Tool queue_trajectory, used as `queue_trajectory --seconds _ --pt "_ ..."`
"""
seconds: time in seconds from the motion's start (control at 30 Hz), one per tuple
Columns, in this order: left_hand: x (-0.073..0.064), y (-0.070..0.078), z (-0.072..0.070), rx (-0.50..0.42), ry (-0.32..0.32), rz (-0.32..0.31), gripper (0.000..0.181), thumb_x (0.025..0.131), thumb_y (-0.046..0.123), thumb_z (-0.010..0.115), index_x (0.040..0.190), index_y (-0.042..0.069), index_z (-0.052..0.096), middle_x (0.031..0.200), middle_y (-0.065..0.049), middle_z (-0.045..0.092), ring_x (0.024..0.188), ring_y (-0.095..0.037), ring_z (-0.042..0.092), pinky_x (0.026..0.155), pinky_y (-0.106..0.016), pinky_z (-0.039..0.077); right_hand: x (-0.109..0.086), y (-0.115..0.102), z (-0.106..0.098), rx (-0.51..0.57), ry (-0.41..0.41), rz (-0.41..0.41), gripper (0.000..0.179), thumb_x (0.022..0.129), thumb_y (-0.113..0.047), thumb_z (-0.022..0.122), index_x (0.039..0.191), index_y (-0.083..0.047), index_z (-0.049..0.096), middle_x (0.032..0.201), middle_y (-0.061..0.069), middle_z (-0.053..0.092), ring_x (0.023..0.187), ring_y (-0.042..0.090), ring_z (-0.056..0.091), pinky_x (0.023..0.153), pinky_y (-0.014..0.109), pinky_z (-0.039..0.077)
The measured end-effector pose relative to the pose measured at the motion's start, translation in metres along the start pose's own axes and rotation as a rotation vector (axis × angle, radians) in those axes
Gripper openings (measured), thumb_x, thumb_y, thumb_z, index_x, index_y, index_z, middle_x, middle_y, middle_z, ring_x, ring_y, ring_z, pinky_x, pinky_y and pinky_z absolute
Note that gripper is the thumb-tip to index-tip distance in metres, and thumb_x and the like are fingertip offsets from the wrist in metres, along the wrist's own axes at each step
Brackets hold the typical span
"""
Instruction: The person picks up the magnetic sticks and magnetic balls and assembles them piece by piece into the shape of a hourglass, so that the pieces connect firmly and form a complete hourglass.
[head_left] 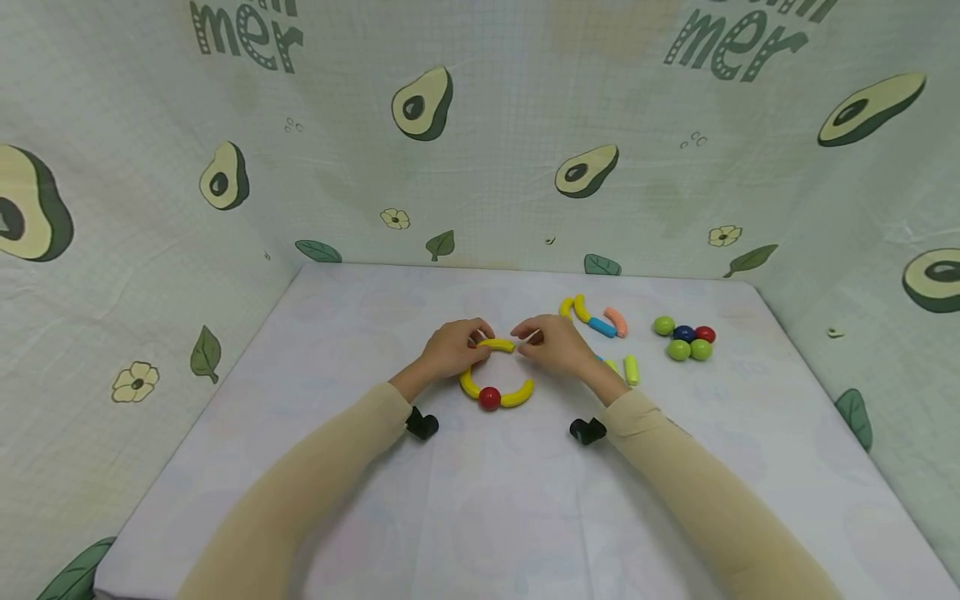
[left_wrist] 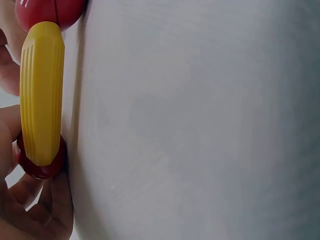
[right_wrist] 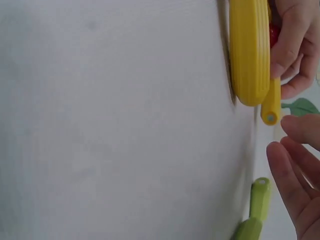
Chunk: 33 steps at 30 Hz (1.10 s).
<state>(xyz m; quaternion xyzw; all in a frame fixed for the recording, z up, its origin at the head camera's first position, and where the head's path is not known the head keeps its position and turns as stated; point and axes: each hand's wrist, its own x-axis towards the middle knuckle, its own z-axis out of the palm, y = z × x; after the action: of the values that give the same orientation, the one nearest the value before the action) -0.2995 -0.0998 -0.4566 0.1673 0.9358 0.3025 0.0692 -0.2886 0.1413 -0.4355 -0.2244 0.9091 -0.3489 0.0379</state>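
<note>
At mid-table (head_left: 480, 492), left grip (head_left: 454, 347) pinches the left end of the upper yellow piece (head_left: 498, 344) by a red bead (left_wrist: 42, 169); right grip (head_left: 557, 345) is apart just beside that piece's free end, looks to hold nothing. Left yellow piece (head_left: 468, 384), red ball (head_left: 490, 398) and right yellow piece (head_left: 519, 394) curve below, gap on the right side. To seat the held joint cleanly, I'd brace the bead, push straight along the piece's end, no sideways load, so the lower joints don't pop

Right hand (head_left: 557, 345) crowds the gap between yellow pieces (head_left: 517, 396).
</note>
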Motion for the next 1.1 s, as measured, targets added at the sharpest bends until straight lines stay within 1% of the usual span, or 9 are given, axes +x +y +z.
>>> queue_trajectory --seconds 0.13,0.23,0.43,0.6,0.7,0.83,0.97,1.1 --pt "0.000 0.001 0.000 -0.003 -0.004 0.005 0.023 0.101 0.025 0.072 0.123 0.020 0.070 0.108 0.000 0.070 0.094 -0.019 0.063 0.079 -0.030 0.055 -0.011 0.005 -0.019 -0.024 0.016 -0.019 0.027 0.097 -0.009 0.078 0.123 -0.004 0.077 0.122 0.012 0.076 0.103 0.028 0.073 0.091 0.043 0.062" --pt "0.000 0.001 -0.001 -0.013 -0.004 0.011 0.023 0.101 0.024 0.072 0.123 0.020 0.070 0.108 0.000 0.070 0.093 -0.020 0.062 0.078 -0.030 0.055 -0.022 0.014 -0.036 -0.036 0.030 -0.015 0.029 0.096 -0.008 0.078 0.124 -0.002 0.076 0.123 0.016 0.075 0.104 0.029 0.074 0.088 0.045 0.063" --pt "0.001 -0.001 0.000 -0.014 -0.005 0.012 0.023 0.101 0.024 0.072 0.123 0.020 0.070 0.109 0.000 0.070 0.092 -0.020 0.062 0.078 -0.029 0.055 -0.048 0.042 -0.074 -0.140 0.075 0.020 0.030 0.096 -0.007 0.078 0.126 0.000 0.075 0.125 0.019 0.074 0.105 0.033 0.072 0.092 0.051 0.062" --pt "0.000 -0.001 0.000 -0.011 -0.005 0.004 0.023 0.101 0.023 0.071 0.123 0.020 0.070 0.108 0.000 0.070 0.092 -0.020 0.062 0.078 -0.029 0.055 -0.073 0.065 -0.104 -0.216 0.121 0.030 0.032 0.094 -0.005 0.080 0.124 0.002 0.075 0.123 0.022 0.074 0.106 0.040 0.071 0.090 0.057 0.061" --pt "0.000 0.001 0.000 -0.015 -0.007 0.003 0.023 0.101 0.022 0.071 0.124 0.020 0.070 0.108 0.000 0.070 0.092 -0.020 0.062 0.078 -0.030 0.055 -0.088 0.080 -0.117 -0.267 0.134 0.046 0.032 0.094 -0.006 0.080 0.125 0.001 0.075 0.123 0.023 0.073 0.108 0.041 0.069 0.089 0.059 0.060" --pt "0.000 0.002 0.001 -0.014 -0.012 -0.003 0.023 0.101 0.022 0.071 0.124 0.020 0.070 0.108 0.000 0.069 0.093 -0.020 0.062 0.078 -0.030 0.055 -0.104 0.099 -0.128 -0.320 0.143 0.049 0.032 0.092 -0.005 0.081 0.124 0.000 0.076 0.123 0.023 0.073 0.109 0.040 0.067 0.091 0.059 0.057" --pt "0.001 0.001 0.001 -0.009 -0.018 -0.009 0.022 0.101 0.022 0.070 0.124 0.020 0.069 0.109 0.001 0.069 0.093 -0.020 0.062 0.078 -0.029 0.055 -0.113 0.111 -0.133 -0.346 0.160 0.046 0.033 0.089 -0.002 0.082 0.122 0.001 0.076 0.122 0.024 0.073 0.111 0.040 0.067 0.094 0.060 0.055" --pt "0.001 0.001 0.001 -0.006 -0.017 -0.013 0.023 0.101 0.022 0.071 0.124 0.020 0.069 0.109 0.000 0.069 0.093 -0.020 0.062 0.078 -0.030 0.055 -0.117 0.118 -0.134 -0.351 0.151 0.063 0.034 0.089 -0.001 0.081 0.122 0.002 0.076 0.120 0.024 0.073 0.102 0.037 0.065 0.088 0.055 0.053"
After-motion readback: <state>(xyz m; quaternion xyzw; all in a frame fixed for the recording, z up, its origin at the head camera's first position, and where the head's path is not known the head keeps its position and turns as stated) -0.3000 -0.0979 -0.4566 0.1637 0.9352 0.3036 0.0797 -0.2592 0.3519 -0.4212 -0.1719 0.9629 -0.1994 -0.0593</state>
